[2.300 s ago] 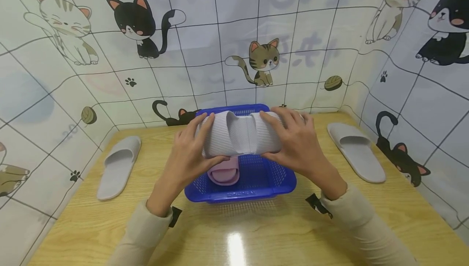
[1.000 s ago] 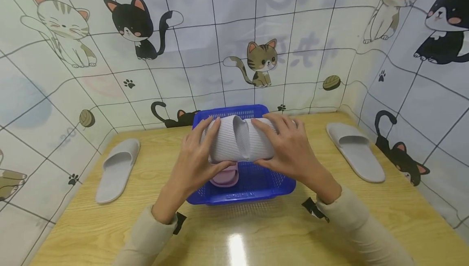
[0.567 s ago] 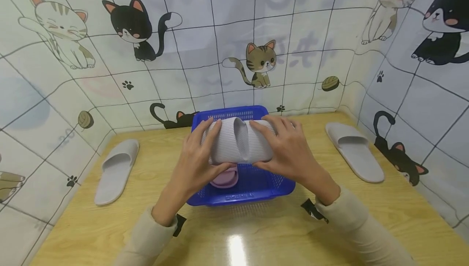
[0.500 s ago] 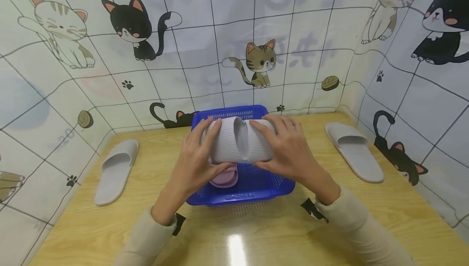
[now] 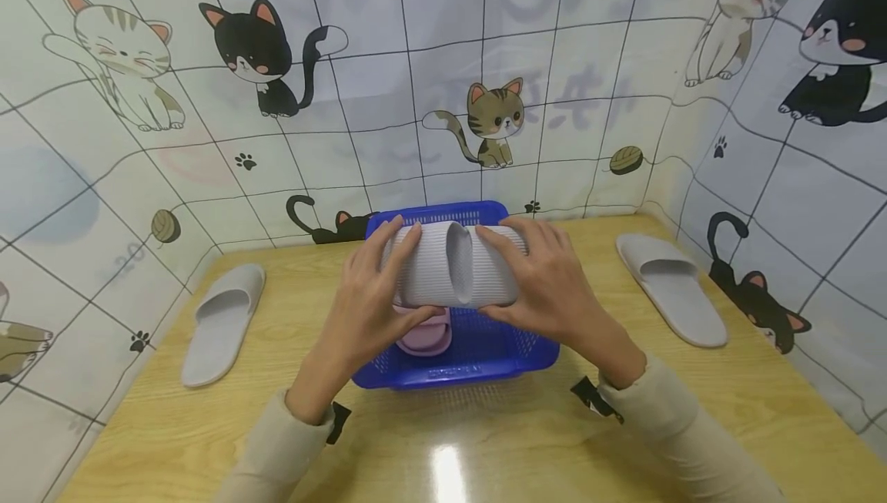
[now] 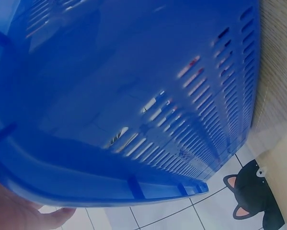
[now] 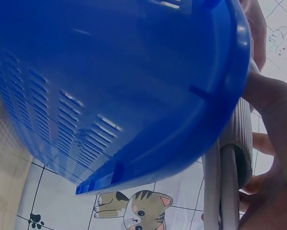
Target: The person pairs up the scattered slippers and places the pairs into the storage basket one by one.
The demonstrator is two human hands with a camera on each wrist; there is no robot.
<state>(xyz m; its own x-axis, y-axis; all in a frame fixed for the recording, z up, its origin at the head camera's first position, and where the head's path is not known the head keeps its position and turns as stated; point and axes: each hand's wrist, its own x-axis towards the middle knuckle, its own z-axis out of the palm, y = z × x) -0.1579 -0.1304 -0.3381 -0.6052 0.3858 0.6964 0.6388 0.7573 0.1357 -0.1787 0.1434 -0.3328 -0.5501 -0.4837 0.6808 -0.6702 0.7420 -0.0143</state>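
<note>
A pair of light grey ribbed slippers is held above the basket, with the two straps almost meeting in the middle. My left hand grips the left end, thumb below and fingers over the top. The right end is in my right hand, held the same way. In the right wrist view two soles of the slippers lie against each other. Below them stands a blue plastic basket. A pink slipper lies inside it, partly hidden by my left hand and the held slippers.
One plain grey slipper lies on the left of the wooden table, another grey slipper on the right. Walls with a cat-print covering close off the back and sides.
My hands have come closer together, pushing the two ribbed slippers further into each other. The gap between their straps has narrowed. Over the last half second they hold almost still.
</note>
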